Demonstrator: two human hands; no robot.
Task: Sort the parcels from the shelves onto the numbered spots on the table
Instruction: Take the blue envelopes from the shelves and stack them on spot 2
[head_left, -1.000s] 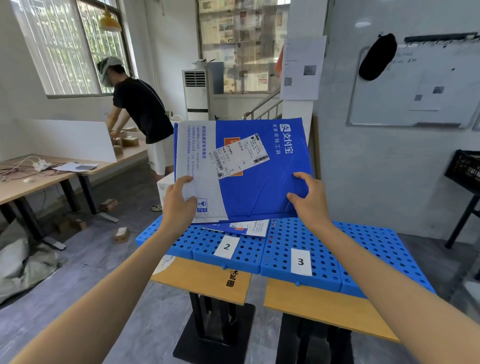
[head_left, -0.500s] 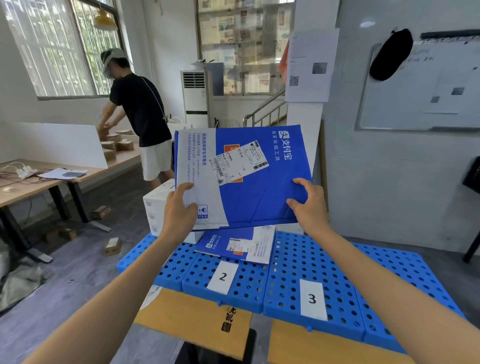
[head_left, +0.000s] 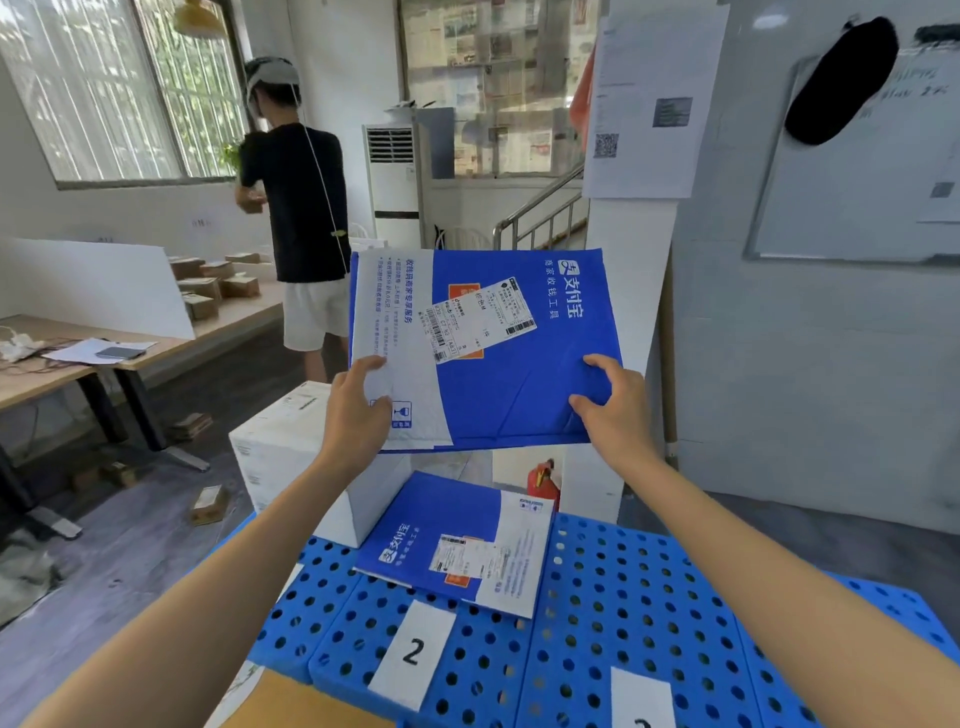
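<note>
I hold a flat blue and white mailer parcel (head_left: 498, 358) upright in the air above the table, its shipping label facing me. My left hand (head_left: 358, 410) grips its lower left corner and my right hand (head_left: 613, 410) grips its lower right edge. Below it a second blue and white mailer (head_left: 457, 540) lies flat on the blue perforated table top (head_left: 639, 613), behind the white label "2" (head_left: 415, 654). A white carton (head_left: 291, 457) stands to the left of that mailer. Another white number label (head_left: 641, 701) sits at the bottom edge, its digit cut off.
A person in a black shirt (head_left: 296, 208) stands at a long wooden desk (head_left: 156, 348) on the left with several small brown boxes. A white pillar (head_left: 628, 291), a red extinguisher (head_left: 543, 480) and a whiteboard (head_left: 857, 171) stand behind the table.
The view has closed in on the table and tilted, so the lying mailer and label "2" look larger and lower. The held parcel stays in both hands, with my right hand gripping slightly higher on its edge.
</note>
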